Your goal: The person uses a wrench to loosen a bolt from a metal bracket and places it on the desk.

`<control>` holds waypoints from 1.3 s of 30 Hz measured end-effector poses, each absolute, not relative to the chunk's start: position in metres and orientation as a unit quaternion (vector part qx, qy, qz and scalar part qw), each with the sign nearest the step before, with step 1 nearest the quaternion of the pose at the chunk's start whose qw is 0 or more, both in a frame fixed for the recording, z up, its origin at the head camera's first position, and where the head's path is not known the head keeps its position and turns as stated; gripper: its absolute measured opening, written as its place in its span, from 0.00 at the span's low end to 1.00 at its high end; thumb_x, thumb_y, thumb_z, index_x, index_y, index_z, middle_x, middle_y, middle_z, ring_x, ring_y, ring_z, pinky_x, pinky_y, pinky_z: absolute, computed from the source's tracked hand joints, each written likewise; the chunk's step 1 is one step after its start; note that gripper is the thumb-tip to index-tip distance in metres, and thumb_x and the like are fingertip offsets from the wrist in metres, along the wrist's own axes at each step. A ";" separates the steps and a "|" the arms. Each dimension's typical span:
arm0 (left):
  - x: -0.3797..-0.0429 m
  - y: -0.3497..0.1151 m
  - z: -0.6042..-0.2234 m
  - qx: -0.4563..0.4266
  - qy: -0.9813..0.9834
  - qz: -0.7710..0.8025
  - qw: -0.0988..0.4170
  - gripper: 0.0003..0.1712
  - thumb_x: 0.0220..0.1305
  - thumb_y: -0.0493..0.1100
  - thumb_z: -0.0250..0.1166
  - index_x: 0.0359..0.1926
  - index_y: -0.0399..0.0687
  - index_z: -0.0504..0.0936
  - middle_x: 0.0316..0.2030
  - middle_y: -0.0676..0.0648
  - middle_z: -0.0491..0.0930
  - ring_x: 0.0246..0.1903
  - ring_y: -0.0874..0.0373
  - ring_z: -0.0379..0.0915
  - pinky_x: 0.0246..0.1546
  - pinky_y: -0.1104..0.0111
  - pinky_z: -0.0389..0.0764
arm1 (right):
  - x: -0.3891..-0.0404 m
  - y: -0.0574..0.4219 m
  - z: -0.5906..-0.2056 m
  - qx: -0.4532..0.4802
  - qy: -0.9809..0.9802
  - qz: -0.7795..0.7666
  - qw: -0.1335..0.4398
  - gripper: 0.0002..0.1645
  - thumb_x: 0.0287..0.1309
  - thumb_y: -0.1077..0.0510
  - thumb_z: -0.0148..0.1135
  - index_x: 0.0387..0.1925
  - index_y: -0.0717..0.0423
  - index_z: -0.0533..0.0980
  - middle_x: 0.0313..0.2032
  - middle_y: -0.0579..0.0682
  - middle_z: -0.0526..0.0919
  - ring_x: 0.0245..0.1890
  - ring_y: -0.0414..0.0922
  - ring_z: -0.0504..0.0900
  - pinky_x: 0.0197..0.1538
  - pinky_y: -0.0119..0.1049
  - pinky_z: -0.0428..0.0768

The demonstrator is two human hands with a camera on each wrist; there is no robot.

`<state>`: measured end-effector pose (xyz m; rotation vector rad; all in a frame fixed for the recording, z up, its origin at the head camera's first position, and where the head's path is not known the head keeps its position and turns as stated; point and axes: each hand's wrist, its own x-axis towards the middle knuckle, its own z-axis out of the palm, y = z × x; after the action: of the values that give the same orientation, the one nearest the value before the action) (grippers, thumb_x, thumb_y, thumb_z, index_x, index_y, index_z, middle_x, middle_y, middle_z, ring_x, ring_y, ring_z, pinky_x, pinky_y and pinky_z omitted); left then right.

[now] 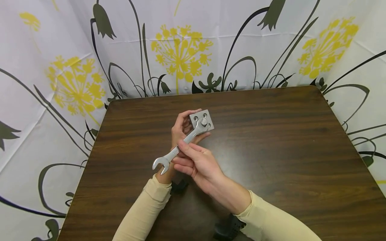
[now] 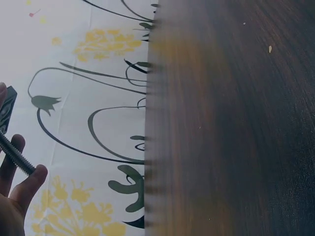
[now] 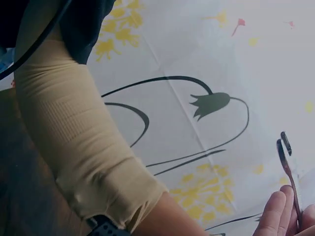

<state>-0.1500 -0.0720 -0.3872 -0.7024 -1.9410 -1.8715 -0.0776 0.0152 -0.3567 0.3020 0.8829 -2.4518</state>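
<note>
My left hand (image 1: 178, 132) holds up a square grey metal block (image 1: 210, 119) with round holes in its face. A bolt (image 1: 204, 122) passes through the block. In the left wrist view its long threaded shank (image 2: 18, 158) sticks out behind, near the fingertips of the left hand (image 2: 19, 201). My right hand (image 1: 203, 165) pinches the middle of a silver wrench (image 1: 171, 156) between thumb and fingers. The wrench's upper end sits at the bolt head, and its open-ended jaw points down to the left. In the right wrist view the wrench (image 3: 294, 187) stands beside the fingers (image 3: 274, 211).
Both hands are raised over a dark wood-grain table (image 1: 286, 150). Behind it hangs a white curtain (image 1: 126, 50) with yellow and dark green flowers. Black straps (image 1: 227, 227) sit at the wrists below the cream sleeves (image 1: 271, 214).
</note>
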 end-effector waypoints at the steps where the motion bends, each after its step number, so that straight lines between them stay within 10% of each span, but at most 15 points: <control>1: -0.149 -0.071 -0.385 -0.251 -0.685 -0.660 0.180 0.39 0.38 0.17 0.75 0.55 0.23 0.68 0.52 0.29 0.78 0.44 0.49 0.80 0.43 0.66 0.82 | -0.079 0.013 -0.356 0.111 0.324 -0.904 0.256 0.08 0.69 0.57 0.58 0.37 0.57 0.80 0.27 0.48 0.85 0.28 0.40 0.87 0.36 0.33 0.85; 18: -0.147 -0.068 -0.382 -0.282 -0.686 -0.647 0.177 0.41 0.38 0.14 0.72 0.56 0.20 0.64 0.55 0.24 0.73 0.46 0.47 0.77 0.44 0.72 0.78 | -0.095 0.006 -0.353 0.076 0.279 -0.917 0.275 0.16 0.74 0.51 0.49 0.49 0.59 0.74 0.34 0.50 0.86 0.34 0.39 0.87 0.39 0.29 0.83; 39: -0.161 -0.079 -0.398 -0.259 -0.663 -0.678 0.183 0.40 0.36 0.16 0.75 0.55 0.26 0.70 0.53 0.29 0.77 0.48 0.46 0.79 0.44 0.66 0.82 | -0.127 0.133 -0.378 -0.155 0.792 -0.527 0.267 0.11 0.51 0.56 0.75 0.28 0.59 0.81 0.21 0.47 0.83 0.22 0.39 0.78 0.29 0.36 0.80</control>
<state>-0.1608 -0.0789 -0.3984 -0.7310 -1.8698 -1.9123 -0.1268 0.1325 -0.3785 -0.4193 2.1365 -1.4233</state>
